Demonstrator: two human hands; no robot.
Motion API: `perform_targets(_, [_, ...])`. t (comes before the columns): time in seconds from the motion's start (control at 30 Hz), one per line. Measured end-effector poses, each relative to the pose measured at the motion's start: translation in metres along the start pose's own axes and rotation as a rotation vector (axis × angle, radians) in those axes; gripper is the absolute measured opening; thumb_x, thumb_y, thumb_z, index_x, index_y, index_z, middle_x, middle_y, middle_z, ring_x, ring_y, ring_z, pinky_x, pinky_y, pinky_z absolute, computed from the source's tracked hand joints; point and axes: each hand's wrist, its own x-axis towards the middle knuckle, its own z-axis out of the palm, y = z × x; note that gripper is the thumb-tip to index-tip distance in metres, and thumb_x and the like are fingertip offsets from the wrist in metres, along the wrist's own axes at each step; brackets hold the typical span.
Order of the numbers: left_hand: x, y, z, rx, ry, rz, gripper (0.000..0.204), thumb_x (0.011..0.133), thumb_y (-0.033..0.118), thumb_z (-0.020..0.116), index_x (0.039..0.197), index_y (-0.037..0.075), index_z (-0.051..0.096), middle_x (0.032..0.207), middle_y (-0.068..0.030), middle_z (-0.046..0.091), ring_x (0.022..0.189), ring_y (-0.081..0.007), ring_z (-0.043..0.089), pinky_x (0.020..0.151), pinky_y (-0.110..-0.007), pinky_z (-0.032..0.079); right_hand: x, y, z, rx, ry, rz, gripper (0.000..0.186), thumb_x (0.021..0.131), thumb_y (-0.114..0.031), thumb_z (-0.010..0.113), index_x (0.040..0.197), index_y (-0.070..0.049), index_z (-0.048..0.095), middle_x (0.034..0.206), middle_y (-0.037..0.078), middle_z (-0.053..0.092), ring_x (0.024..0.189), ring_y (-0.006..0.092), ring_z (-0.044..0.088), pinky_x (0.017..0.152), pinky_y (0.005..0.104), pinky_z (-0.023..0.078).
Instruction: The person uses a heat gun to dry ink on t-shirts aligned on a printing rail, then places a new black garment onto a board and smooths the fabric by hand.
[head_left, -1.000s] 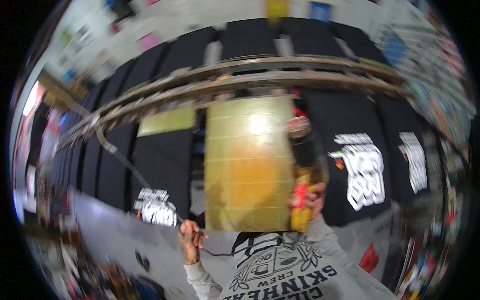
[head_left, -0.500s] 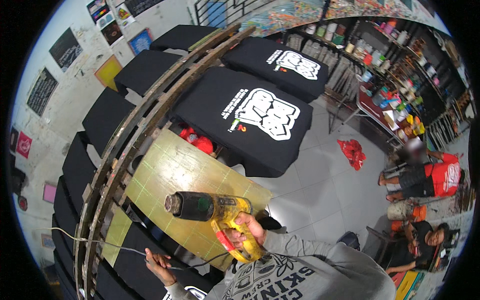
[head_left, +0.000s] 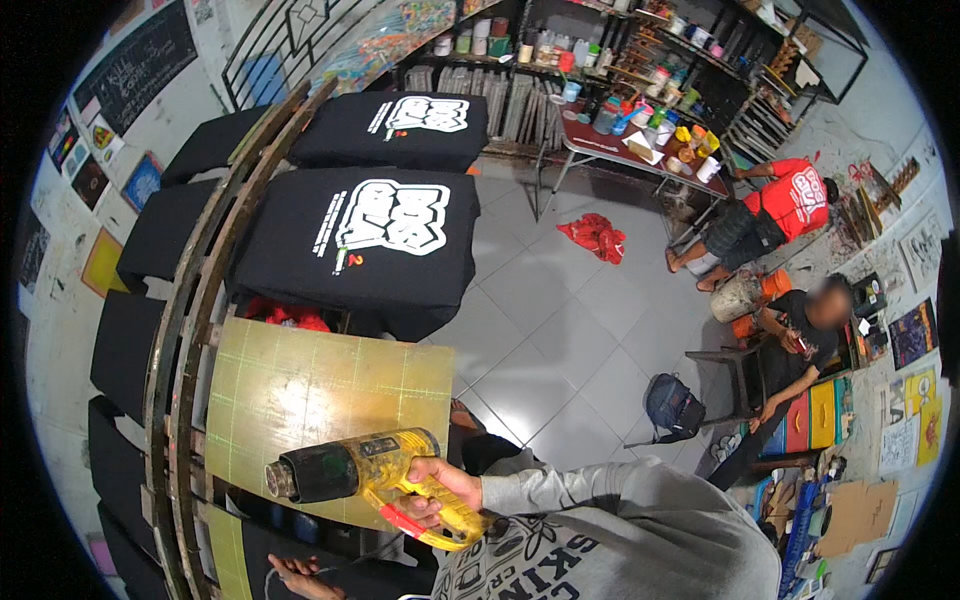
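Observation:
My right hand grips the handle of a yellow-and-black heat gun, its nozzle pointing left over a translucent yellowish board marked with green grid lines. Low at the bottom edge, my left hand is closed loosely round a thin grey cord, partly out of clear sight. Beyond the board lie black T-shirts stretched on platens, the nearer and farther both bearing white prints. Red items show between the board and the nearer shirt.
Wooden rails separate more black platens. A folding table holds containers. A red bundle and a backpack lie on the tiles. One person in red crouches; another in black sits at the right.
The view has swung rightward, bringing the shelves and two people into sight. The heat gun has turned sideways, nozzle left, and sits lower-left than half a second ago; my left hand is lower.

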Motion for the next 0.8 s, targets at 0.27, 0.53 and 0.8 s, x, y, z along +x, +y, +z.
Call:
perform_targets(0.27, [0.021, 0.016, -0.038, -0.311, 0.037, 0.008, 0.036, 0.101, 0.034, 0.051, 0.094, 0.0, 0.061, 0.081, -0.0084, 0.063, 0.077, -0.025, 0.062, 0.074, -0.038, 0.052, -0.009, 0.005, 0.002, 0.029, 0.031, 0.011, 0.041, 0.086, -0.03, 0.059, 0.119, -0.005, 0.053, 0.089, 0.007, 0.057, 0.062, 0.015, 0.055, 0.054, 0.0307, 0.048])
perform_targets(0.53, [0.219, -0.108, -0.215, -0.362, 0.245, 0.168, 0.045, 0.101, 0.025, 0.046, 0.142, 0.008, 0.045, 0.121, -0.011, 0.058, 0.096, -0.0184, 0.059, 0.074, -0.03, 0.052, 0.047, -0.048, 0.005, -0.249, 0.081, 0.049, 0.039, 0.092, -0.032, 0.067, 0.12, -0.006, 0.057, 0.104, 0.009, 0.064, 0.091, 0.0245, 0.066, 0.07, 0.0401, 0.056])
perform_targets(0.8, [0.147, 0.105, -0.1, -0.31, -0.104, 0.242, 0.056, 0.105, 0.044, 0.039, 0.148, 0.009, 0.04, 0.144, -0.0156, 0.052, 0.123, -0.031, 0.059, 0.095, -0.039, 0.055, 0.188, -0.104, 0.045, -0.373, -0.099, -0.069, 0.062, 0.091, -0.045, 0.068, 0.132, -0.003, 0.049, 0.103, 0.008, 0.061, 0.083, 0.0201, 0.06, 0.074, 0.0374, 0.055])
